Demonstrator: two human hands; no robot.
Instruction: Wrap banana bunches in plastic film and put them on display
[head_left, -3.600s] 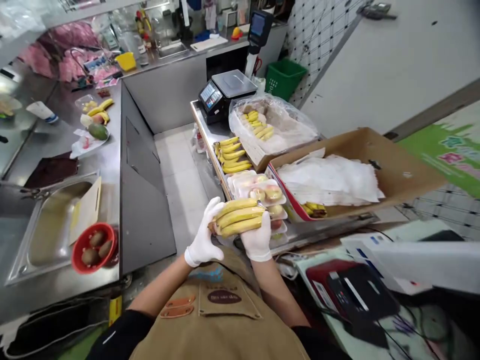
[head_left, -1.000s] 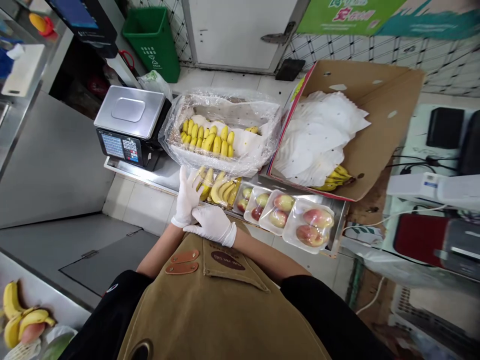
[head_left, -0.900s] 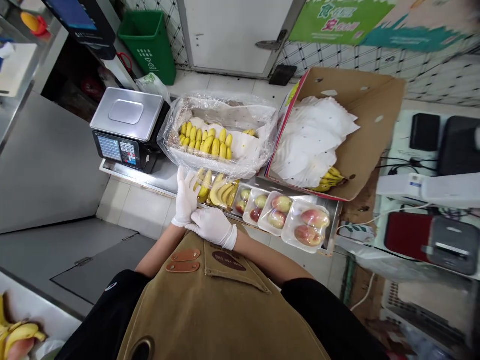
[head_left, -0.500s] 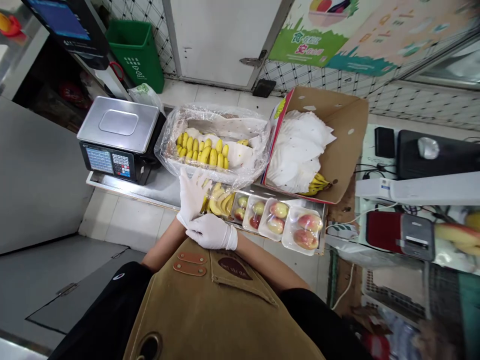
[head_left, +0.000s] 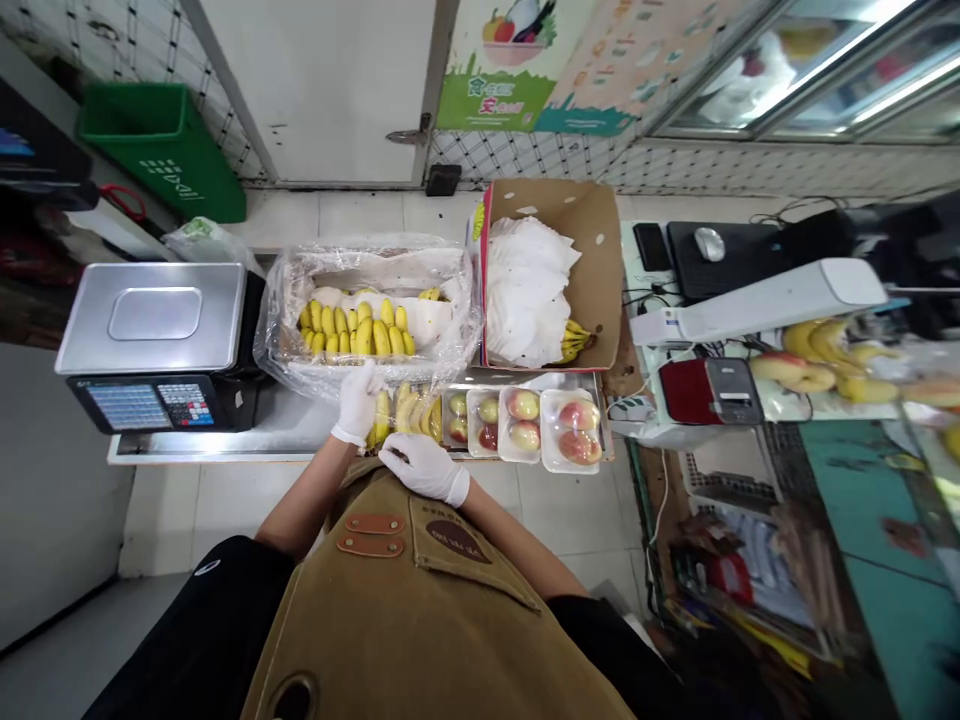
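Note:
My left hand (head_left: 358, 405) wears a white glove and stands upright, its fingers right beside a plastic-wrapped tray of bananas (head_left: 401, 415) on the steel counter (head_left: 285, 428). My right hand (head_left: 424, 470), also gloved, lies flat just below it, near the same tray and holding nothing. To the right runs a row of film-wrapped foam trays of red-yellow apples (head_left: 559, 432). Behind my hands, a clear plastic bag (head_left: 367, 330) holds many small bananas on white paper.
A steel price scale (head_left: 157, 345) stands left of the bag. A cardboard box (head_left: 551, 275) holds white paper sheets and a banana bunch (head_left: 577, 342). A green bin (head_left: 161, 150) stands by a white door, and a red-and-grey printer (head_left: 709, 390) sits at right.
My hands no longer hold the banana bunch seen in the oldest frame. Over the last second the view has tilted up and widened, while my hands have stayed beside the bananas.

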